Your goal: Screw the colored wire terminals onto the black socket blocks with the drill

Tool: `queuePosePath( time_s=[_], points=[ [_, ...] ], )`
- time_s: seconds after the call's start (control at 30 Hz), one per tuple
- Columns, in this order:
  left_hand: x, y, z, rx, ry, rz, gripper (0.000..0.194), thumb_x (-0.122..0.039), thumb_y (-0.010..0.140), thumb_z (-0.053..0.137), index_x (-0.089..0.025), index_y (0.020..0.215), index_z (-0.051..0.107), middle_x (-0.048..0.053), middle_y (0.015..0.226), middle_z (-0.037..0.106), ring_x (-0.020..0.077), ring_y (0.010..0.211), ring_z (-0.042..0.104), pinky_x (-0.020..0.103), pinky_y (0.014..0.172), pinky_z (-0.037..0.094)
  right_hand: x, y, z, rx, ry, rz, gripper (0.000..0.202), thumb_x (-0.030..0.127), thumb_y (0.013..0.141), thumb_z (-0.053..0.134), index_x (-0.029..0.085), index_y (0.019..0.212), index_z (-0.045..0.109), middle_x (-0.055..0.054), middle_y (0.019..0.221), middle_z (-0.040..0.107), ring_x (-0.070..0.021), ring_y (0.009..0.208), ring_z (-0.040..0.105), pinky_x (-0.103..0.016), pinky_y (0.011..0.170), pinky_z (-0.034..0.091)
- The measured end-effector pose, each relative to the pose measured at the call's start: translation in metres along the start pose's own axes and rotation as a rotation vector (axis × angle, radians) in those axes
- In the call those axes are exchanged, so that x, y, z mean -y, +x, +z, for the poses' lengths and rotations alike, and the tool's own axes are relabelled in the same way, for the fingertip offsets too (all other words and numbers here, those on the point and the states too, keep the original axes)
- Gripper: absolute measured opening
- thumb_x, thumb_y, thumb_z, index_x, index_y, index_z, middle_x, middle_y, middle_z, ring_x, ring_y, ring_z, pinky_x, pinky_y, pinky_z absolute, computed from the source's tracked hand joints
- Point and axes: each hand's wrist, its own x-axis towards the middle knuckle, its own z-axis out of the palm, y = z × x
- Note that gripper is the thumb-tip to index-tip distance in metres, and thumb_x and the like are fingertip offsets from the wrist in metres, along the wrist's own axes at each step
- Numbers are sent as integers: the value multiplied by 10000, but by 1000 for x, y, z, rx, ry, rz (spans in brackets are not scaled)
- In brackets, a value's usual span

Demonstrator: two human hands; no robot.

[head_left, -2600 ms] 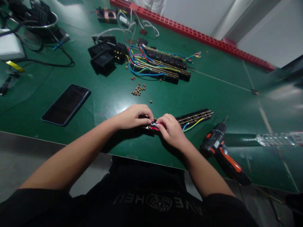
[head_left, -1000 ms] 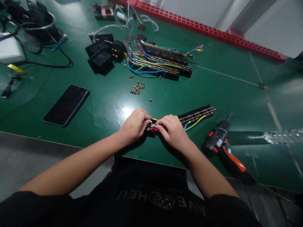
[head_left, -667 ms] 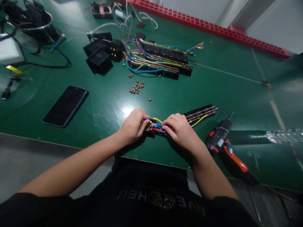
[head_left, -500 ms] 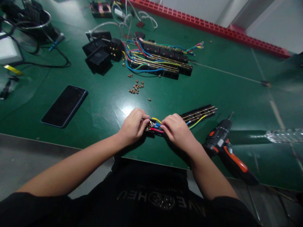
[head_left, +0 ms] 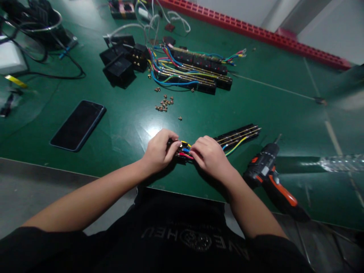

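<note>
A long black socket strip (head_left: pixel 237 135) with brass bars lies slanted on the green table in front of me. My left hand (head_left: pixel 159 150) is closed on its left end, thumb and fingers near the terminals. Beside it, my right hand (head_left: pixel 211 156) is closed in a pinch on a blue wire (head_left: pixel 186 150), whose lugged end lies at the strip's left end. A red wire (head_left: pixel 184 155) and a yellow-green wire (head_left: pixel 239 145) also run along the strip. Fingers hide part of the strip and the exact seating of the blue lug.
A power drill (head_left: pixel 267 174) lies to the right, a phone (head_left: pixel 78 126) to the left. Loose brass screws (head_left: pixel 164 103) are scattered beyond my hands. Further back are more wired strips (head_left: pixel 193 76) and black housings (head_left: pixel 119 68). A red slotted rail (head_left: pixel 227 22) lines the far edge.
My right hand has shifted slightly left, bringing the blue wire's lug closer to my left thumb. The left hand stays on the strip's end.
</note>
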Motion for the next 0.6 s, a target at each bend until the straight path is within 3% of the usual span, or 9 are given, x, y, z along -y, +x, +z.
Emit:
queuePosePath(
  time_s=[0.23, 0.6],
  points=[
    [-4, 5, -9, -16, -167, 22, 133, -284, 1008, 632, -185, 977, 716, 30, 932, 787, 150, 861, 722, 290, 814, 566, 1, 6, -2, 43, 29, 32, 181, 256, 991, 595, 159, 847, 647, -84, 879, 631, -201, 823, 478, -358, 798, 389],
    [-1, 4, -2, -52, -172, -9, 193, -233, 1011, 615, -186, 1088, 786, 47, 930, 754, 133, 831, 704, 269, 772, 577, 5, 9, -2, 55, 174, 109, 142, 186, 937, 649, 162, 802, 610, -52, 834, 603, -187, 814, 493, -340, 799, 379]
  ],
)
